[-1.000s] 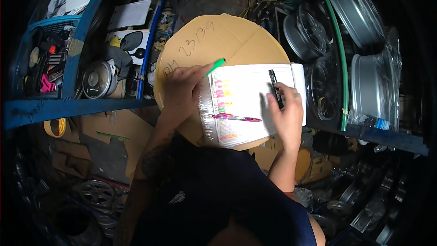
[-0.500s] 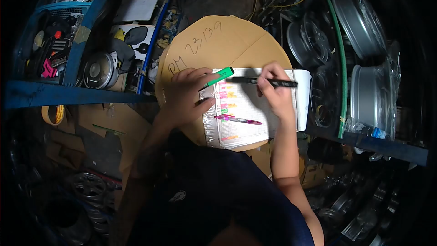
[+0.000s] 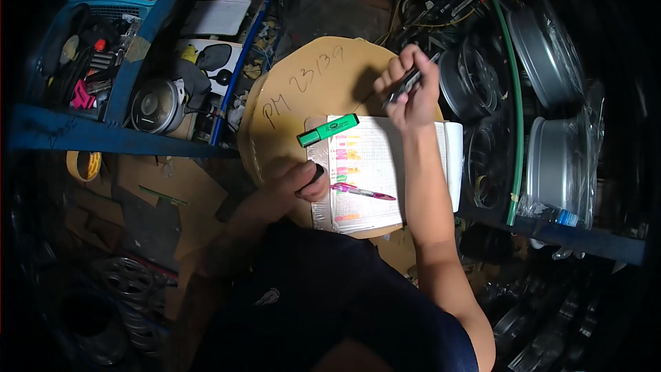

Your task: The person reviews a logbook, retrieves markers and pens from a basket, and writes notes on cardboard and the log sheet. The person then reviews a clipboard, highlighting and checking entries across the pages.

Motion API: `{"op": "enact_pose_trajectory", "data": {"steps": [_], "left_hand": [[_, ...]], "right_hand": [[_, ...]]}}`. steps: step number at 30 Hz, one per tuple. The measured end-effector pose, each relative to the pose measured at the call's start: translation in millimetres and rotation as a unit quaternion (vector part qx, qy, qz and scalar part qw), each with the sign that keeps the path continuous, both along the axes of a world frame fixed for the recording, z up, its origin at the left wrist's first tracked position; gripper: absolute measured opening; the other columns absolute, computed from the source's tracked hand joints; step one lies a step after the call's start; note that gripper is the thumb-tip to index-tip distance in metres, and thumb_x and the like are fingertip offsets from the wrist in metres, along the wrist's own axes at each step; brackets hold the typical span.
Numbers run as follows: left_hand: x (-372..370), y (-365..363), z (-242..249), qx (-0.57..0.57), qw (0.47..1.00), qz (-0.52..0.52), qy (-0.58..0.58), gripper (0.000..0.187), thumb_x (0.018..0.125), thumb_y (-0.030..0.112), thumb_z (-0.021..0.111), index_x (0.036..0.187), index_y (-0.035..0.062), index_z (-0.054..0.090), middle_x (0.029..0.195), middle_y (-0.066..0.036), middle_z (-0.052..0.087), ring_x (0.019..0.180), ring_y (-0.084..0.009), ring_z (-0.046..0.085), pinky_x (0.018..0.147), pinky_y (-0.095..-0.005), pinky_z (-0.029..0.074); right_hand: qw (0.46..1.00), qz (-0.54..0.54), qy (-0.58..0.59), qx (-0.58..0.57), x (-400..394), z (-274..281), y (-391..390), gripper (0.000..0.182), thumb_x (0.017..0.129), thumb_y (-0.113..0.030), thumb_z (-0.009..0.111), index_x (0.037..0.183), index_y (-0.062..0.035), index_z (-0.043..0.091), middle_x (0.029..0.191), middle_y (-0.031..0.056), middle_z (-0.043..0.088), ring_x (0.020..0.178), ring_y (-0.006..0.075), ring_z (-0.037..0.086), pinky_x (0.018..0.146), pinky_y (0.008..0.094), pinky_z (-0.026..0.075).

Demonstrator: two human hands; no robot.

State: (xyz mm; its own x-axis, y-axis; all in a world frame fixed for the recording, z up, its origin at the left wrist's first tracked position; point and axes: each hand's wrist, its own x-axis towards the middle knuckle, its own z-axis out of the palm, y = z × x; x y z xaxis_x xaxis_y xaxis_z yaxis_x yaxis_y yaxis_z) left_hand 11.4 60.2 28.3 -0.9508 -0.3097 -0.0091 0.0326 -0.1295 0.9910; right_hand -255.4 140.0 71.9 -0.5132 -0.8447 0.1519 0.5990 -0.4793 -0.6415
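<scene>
A person's left hand [image 3: 297,180] pinches a small dark cap [image 3: 315,175] at the near edge of a round cardboard worktop [image 3: 323,69]; farther out, the right hand [image 3: 407,93] grips a black marker [image 3: 405,85] above the ledger [image 3: 375,165]. Light, rigid and slim, the marker is likely best held mid-barrel

Right arm: stretched forward and up, forearm bare, elbow nearly straight.
Right hand [image 3: 407,89]: raised at the far end of the reach, fingers curled tight around a thin dark object, knuckles turned upward.
Left arm: bent close to the body, forearm angled inward.
Left hand [image 3: 297,180]: held low and near the torso, fingers closed around a small dark piece.
</scene>
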Motion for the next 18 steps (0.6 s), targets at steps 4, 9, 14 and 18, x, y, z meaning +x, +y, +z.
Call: {"op": "enact_pose_trajectory", "data": {"steps": [4,9,14,18], "left_hand": [[-5.6,-0.1,3.9,-0.278,0.952,0.121,0.029,0.019,0.093,0.019,0.071,0.097,0.0014,0.064,0.11,-0.015,0.063,0.107,-0.034,0.059,0.095,-0.0433,0.045],[-15.9,-7.3,-9.4,-0.468,0.879,0.085,0.04,0.025,0.089,0.024,0.076,0.104,0.005,0.071,0.135,-0.013,0.059,0.125,-0.0369,0.052,0.108,-0.0501,0.042],[-8.1,7.8,-5.1,-0.52,0.85,0.062,0.057,0.029,0.081,0.034,0.083,0.103,0.0159,0.074,0.138,-0.009,0.059,0.126,-0.035,0.051,0.108,-0.0505,0.039],[3.6,18.8,-10.7,-0.52,0.848,-0.003,0.1,0.031,0.078,0.038,0.085,0.102,0.0206,0.075,0.14,-0.007,0.059,0.124,-0.0313,0.05,0.107,-0.0501,0.038]], "right_hand": [[0.966,0.005,0.175,0.191,-21.2,-27.9,-7.7,0.043,0.111,-0.041,0.05,0.107,-0.0014,0.065,0.07,0.0005,0.059,0.057,0.0076,0.051,0.056,0.0221,0.042],[0.964,0.063,0.16,0.205,-2.4,-59.8,-21.9,0.021,0.099,-0.019,0.073,0.11,-0.0023,0.069,0.082,0.0022,0.065,0.067,0.007,0.057,0.063,0.0207,0.047],[0.943,0.084,0.236,0.218,-2.6,-69.5,-20.8,0.02,0.1,-0.016,0.07,0.115,-0.0027,0.068,0.086,0.0016,0.066,0.072,0.0072,0.058,0.066,0.0213,0.046],[0.936,0.08,0.249,0.236,-0.9,-67.6,-21.4,0.018,0.098,-0.013,0.072,0.112,-0.0031,0.069,0.083,-0.0002,0.065,0.07,0.0055,0.056,0.064,0.0207,0.045]]}}
